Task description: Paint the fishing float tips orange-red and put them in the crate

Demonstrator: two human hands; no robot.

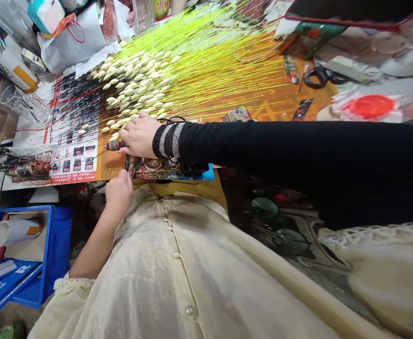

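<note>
Many pale oval fishing floats (135,87) lie bunched on the table, with long yellow-green tips (206,61) fanning to the right and thin dark stems (75,101) to the left. My right hand (141,136), in a black sleeve, is at the near edge of the bunch, its fingers curled down over a paint-spattered cylinder-shaped part (115,145). What those fingers hold is hidden. Just below, at the table edge, my left hand (119,192) pinches something small against a paint-spattered device (149,167); I cannot make out what.
At the left stand another paint-spattered device (29,167) and a clear glass mug (26,103). A blue crate (54,254) sits below the table on that side. To the right are black-handled scissors (315,77) and a red paint dish (372,106). Papers (75,47) lie at the back.
</note>
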